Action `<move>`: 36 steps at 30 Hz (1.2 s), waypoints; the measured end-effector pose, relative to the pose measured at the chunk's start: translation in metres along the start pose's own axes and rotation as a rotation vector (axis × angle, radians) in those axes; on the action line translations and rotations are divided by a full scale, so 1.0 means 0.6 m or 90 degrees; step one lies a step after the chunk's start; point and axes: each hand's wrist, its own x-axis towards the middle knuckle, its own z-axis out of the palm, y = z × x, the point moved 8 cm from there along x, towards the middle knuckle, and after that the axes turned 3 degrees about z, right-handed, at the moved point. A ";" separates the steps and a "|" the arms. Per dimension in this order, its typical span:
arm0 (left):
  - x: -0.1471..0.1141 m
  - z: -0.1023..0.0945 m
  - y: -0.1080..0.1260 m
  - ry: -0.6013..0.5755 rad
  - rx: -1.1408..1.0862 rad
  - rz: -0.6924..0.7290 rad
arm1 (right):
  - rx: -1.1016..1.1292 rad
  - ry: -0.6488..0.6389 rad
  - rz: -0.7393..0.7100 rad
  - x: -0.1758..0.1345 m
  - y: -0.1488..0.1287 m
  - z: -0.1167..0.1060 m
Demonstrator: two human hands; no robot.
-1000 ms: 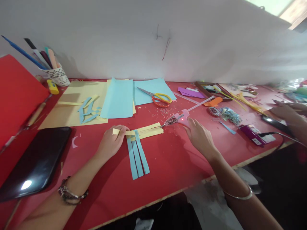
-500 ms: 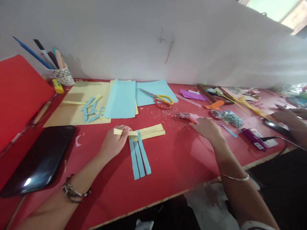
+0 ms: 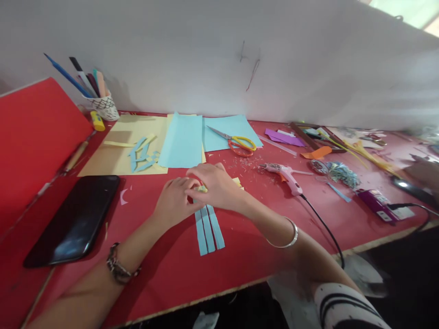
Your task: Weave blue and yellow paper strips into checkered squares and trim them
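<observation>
My left hand point(image 3: 176, 201) and my right hand point(image 3: 217, 185) meet over the crossed paper strips on the red table. Blue paper strips point(image 3: 210, 233) run down toward me from under the fingers. Ends of yellow paper strips point(image 3: 239, 183) peek out to the right of my right hand. Both hands have curled fingers pressed at the crossing, closed on the strips, and they hide most of the join. To the right, a pink glue gun point(image 3: 284, 176) lies on the table with its black cord running off the front edge.
Scissors point(image 3: 236, 140) lie on blue sheets point(image 3: 183, 141) at the back. A black phone point(image 3: 73, 219) is at left, near a pen cup point(image 3: 104, 107). Cut paper pieces point(image 3: 140, 157), a purple power strip point(image 3: 375, 205) and a wooden frame point(image 3: 308, 139) surround the work. Another person's hand point(image 3: 423, 176) shows at far right.
My right hand has let go of the glue gun and moved left onto the strips beside my left hand. The yellow strip end that my left hand held up is now covered.
</observation>
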 end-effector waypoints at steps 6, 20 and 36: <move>0.000 0.003 -0.005 0.001 -0.008 -0.015 | 0.048 0.083 0.075 -0.019 0.063 -0.043; 0.001 0.008 -0.011 -0.015 -0.036 -0.040 | 0.118 0.069 0.128 -0.080 0.143 -0.061; 0.003 0.010 -0.012 -0.007 -0.039 -0.027 | 0.146 0.151 0.200 -0.103 0.186 -0.057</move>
